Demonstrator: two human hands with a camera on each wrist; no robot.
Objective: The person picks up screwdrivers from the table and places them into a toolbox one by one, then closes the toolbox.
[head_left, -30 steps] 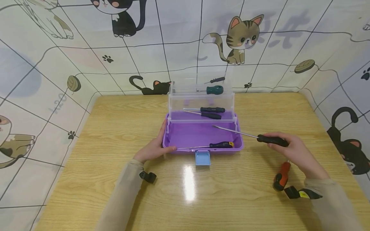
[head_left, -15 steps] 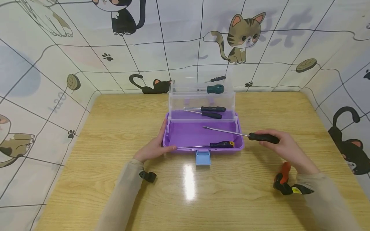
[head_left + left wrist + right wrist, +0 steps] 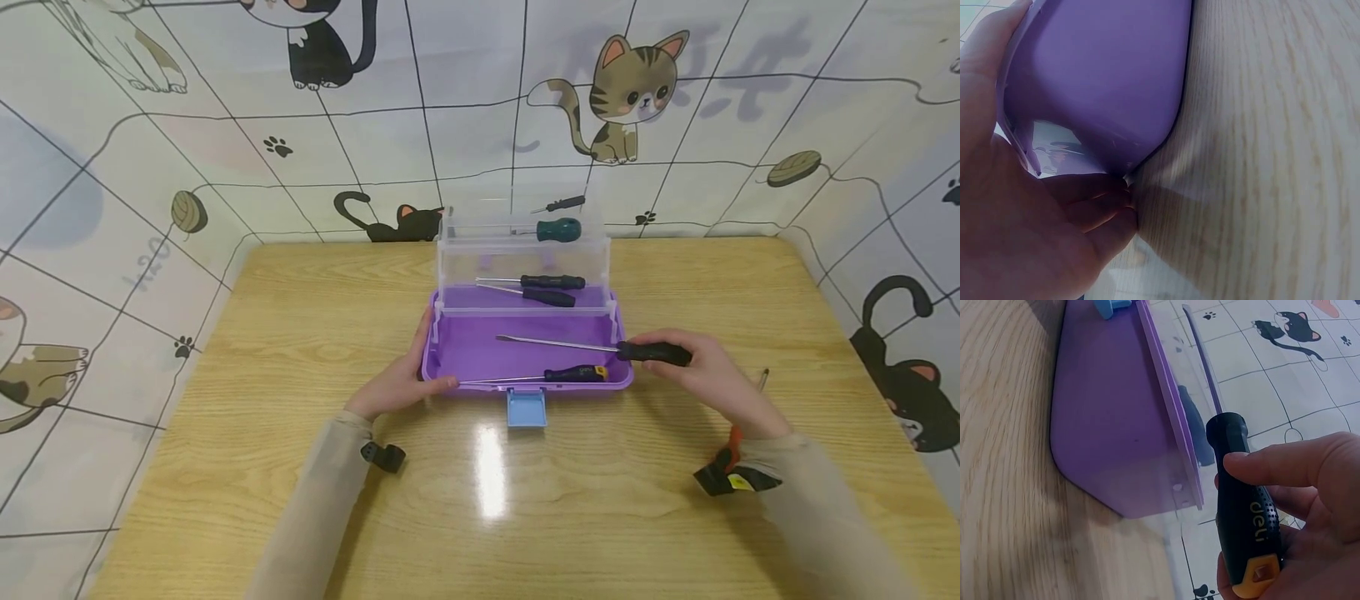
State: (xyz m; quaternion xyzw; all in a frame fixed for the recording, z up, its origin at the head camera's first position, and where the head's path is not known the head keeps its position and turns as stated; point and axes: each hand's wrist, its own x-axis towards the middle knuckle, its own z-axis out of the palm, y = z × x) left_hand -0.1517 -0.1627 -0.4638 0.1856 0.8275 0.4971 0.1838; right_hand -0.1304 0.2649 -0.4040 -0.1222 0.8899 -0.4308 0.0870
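Across the wooden surface (image 3: 585, 483), toward its far side, sits the purple toolbox (image 3: 480, 325), its clear trays (image 3: 517, 260) raised at the back. The left hand (image 3: 393, 386) grips the box's left end, thumb at the front rim and fingers bent around the end wall; that brace is worth keeping, so the box cannot slide. The right hand (image 3: 701, 367) pinches the black handle of the held screwdriver (image 3: 630, 351) between thumb and fingers. This tool hangs above the right rim, its shaft reaching left over the bare floor of the box.

The step in hand seems to be bringing it into the main compartment. Done well, that calls for shifting it left until the whole handle passes the right wall, keeping the shaft nearly level and the tip away from the trays. It would rest best just behind the front screwdriver (image 3: 573, 374), parallel and uncrossed, with the pinch loosened only once the handle meets the floor. The blue latch (image 3: 527, 410) hangs outside, clear of this path
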